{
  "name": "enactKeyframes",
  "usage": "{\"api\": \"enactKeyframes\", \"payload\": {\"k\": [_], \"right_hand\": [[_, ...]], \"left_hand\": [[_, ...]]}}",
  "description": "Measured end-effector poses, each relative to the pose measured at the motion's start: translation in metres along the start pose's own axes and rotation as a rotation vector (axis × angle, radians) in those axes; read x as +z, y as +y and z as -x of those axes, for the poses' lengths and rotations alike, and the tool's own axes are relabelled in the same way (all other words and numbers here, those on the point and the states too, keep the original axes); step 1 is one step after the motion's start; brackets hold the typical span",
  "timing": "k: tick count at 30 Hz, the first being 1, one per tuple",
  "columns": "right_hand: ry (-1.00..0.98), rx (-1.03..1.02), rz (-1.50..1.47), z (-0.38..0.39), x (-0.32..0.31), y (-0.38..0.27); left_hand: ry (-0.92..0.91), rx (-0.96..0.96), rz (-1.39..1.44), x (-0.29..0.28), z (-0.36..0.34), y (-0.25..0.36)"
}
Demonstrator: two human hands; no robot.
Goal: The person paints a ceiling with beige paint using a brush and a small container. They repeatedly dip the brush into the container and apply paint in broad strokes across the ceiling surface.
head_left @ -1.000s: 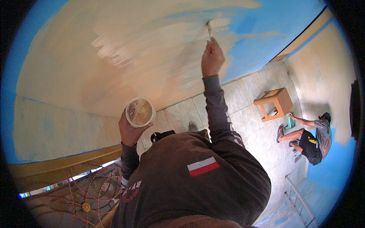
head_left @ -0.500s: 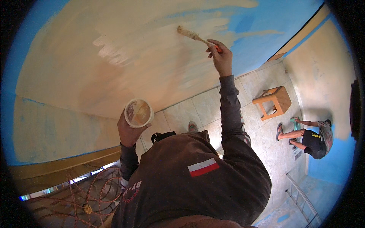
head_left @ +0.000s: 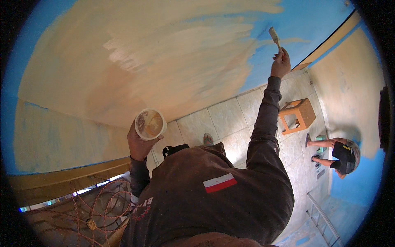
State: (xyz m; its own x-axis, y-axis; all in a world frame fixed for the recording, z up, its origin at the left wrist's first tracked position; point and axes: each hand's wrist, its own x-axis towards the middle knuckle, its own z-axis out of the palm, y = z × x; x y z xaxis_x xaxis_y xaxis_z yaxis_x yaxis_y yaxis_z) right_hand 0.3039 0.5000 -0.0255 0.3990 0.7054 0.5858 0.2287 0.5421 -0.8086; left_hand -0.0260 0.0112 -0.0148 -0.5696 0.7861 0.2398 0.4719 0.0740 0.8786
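My left hand (head_left: 140,144) is wrapped round a white plastic tub (head_left: 150,124), held up near the wall with its mouth showing. Beige paint coats the inside of the tub. At the end of my outstretched arm, my right hand (head_left: 281,65) grips a paintbrush (head_left: 274,36) by the handle. Its paint-caked bristles point up and left, over the blue part of the wall; whether they touch it I cannot tell. Much of the wall (head_left: 173,61) bears streaky beige paint, with blue along its left and upper right.
A brown plastic stool (head_left: 303,115) stands on the tiled floor (head_left: 226,117) to the right. Farther right, another person (head_left: 345,156) bends low beside the opposite wall. A metal ladder (head_left: 325,218) is at the lower right. Wrought scrollwork (head_left: 92,210) lies at the lower left.
My right hand has carried the paintbrush rightward, from the beige area to over the blue. The tub in my left hand has barely moved. The other person has shifted posture.
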Motion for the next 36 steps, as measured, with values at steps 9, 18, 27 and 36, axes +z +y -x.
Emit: {"api": "enactKeyframes", "payload": {"k": [9, 18, 27, 36], "right_hand": [[-0.089, -0.248, 0.177, 0.123, 0.059, -0.045], [-0.427, 0.171, -0.225, 0.122, 0.011, -0.061], [-0.217, 0.069, -0.017, -0.004, -0.013, 0.051], [-0.007, -0.130, 0.238, 0.070, 0.031, 0.034]], "left_hand": [[-0.032, 0.056, 0.045, -0.001, -0.004, 0.008], [-0.065, 0.034, 0.001, -0.008, -0.006, -0.001], [-0.039, 0.037, -0.061, -0.006, -0.009, 0.003], [-0.038, 0.026, -0.099, -0.006, -0.001, 0.015]]}}
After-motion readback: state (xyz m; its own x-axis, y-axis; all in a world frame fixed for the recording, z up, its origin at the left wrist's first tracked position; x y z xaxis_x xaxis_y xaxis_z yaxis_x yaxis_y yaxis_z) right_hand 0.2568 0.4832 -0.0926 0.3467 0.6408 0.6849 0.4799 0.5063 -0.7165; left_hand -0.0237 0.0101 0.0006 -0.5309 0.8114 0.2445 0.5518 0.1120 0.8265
